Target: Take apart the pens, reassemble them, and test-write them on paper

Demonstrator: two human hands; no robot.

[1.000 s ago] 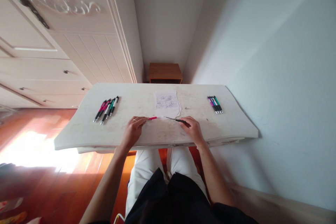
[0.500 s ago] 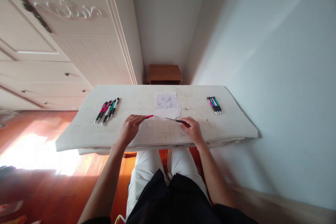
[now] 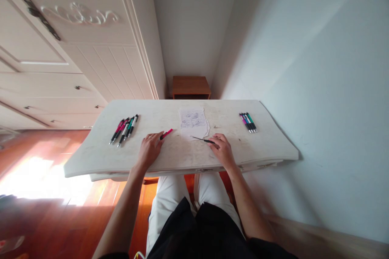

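Note:
On the white table (image 3: 182, 158) my left hand (image 3: 150, 148) pinches the dark end of a pink pen barrel (image 3: 166, 133) that points up and to the right. My right hand (image 3: 223, 149) is closed on a thin black pen part (image 3: 201, 140) whose tip points left, just below a sheet of paper (image 3: 193, 121) covered in scribbles. The two hands are apart, with bare tabletop between them.
Several pens (image 3: 124, 128) lie in a bunch at the table's left, and several more pens (image 3: 249, 122) lie at its right. A white wardrobe (image 3: 75, 48) stands on the left, a small wooden cabinet (image 3: 191, 86) behind the table, a pale wall on the right.
My left hand has drawn the pink barrel leftward, away from the black part in my right hand. The right hand has stayed almost still.

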